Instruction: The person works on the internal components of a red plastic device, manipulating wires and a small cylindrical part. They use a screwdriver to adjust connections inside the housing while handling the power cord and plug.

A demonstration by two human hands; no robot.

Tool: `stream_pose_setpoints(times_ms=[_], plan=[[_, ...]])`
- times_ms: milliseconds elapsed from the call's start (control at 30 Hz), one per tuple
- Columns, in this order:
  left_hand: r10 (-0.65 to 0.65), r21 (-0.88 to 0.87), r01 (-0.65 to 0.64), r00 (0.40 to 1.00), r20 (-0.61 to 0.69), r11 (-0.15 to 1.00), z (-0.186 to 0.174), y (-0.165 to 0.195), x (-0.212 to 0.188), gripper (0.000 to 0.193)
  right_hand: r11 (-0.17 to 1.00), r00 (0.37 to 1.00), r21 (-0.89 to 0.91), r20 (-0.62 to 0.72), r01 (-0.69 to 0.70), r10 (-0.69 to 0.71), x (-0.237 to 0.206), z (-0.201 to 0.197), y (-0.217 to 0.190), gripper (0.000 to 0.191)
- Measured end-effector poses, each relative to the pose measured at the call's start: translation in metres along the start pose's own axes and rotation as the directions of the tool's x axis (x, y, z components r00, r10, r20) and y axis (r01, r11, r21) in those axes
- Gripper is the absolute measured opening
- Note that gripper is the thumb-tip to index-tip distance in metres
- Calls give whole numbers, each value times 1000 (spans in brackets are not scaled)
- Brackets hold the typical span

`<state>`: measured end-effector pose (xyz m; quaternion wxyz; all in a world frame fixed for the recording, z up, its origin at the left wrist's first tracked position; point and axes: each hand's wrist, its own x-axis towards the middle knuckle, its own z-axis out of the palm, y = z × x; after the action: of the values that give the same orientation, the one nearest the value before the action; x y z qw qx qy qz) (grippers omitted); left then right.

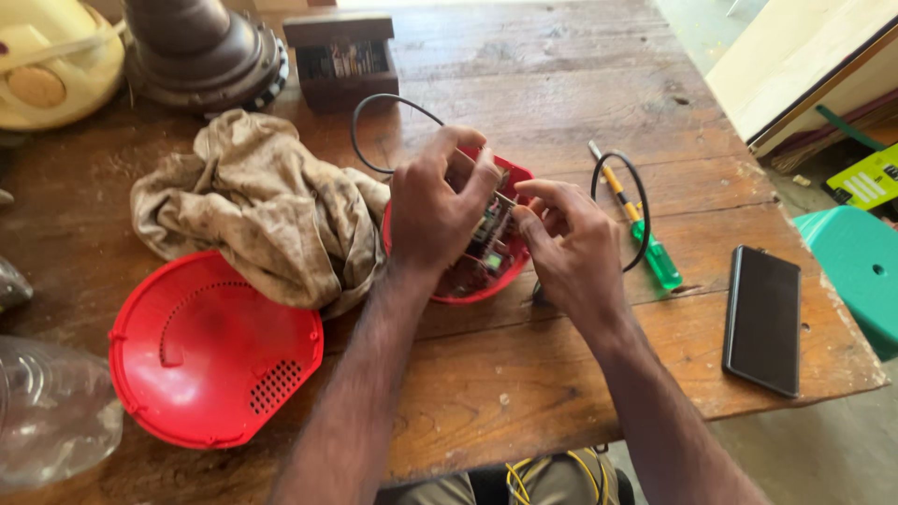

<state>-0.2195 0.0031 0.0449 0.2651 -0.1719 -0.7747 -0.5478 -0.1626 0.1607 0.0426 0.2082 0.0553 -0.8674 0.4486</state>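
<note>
Two bare hands work over one wooden table (561,112) in the single head view, so we log that only. Our left hand (432,210) curls over the rim of an open red plastic round housing (510,266) with a small circuit board (488,245) exposed inside; fingers bent, thumb and forefinger pinched near a thin part we can't identify. Our right hand (571,245) sits just beside it, fingertips closed on the same thin piece at the housing's edge. A black cable (360,140) loops up from the housing behind the left hand. The housing lies mid-table, between a crumpled dirty beige cloth (257,210) and a green-handled screwdriver (650,245). We judge the shell light and stiff, best held by its rim; the board looks fragile, so keep off the components. Also logged: a red perforated plastic cover (210,351) at lower left, a black phone (762,320) at right, a small wooden box (341,58) at top.
</note>
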Motion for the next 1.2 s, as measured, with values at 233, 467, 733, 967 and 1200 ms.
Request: stream_pose_setpoints(times_ms=[233, 467, 733, 967, 1200], plan=[[8, -131, -24, 993, -120, 991, 12, 14, 14, 16, 947, 965, -185, 61, 262, -255, 36, -4, 5, 16], [192, 16, -192, 975, -108, 981, 7, 2, -4, 14, 934, 932, -334, 362, 127, 3, 65, -18, 2, 14], [6, 6, -6, 998, -67, 1000, 2, -7, 2, 15, 919, 842, -381, 457, -104, 285, 91, -16, -9, 21], [-57, -24, 56, 997, -51, 998, 2, -13, 4, 16, 895, 829, -444, 486, -38, 276, 95, -11, -12, 23], [-83, -110, 82, 996, -11, 991, 18, -43, -11, 13, 880, 921, -464, 377, 101, 94, 67, 0, 17, 22]])
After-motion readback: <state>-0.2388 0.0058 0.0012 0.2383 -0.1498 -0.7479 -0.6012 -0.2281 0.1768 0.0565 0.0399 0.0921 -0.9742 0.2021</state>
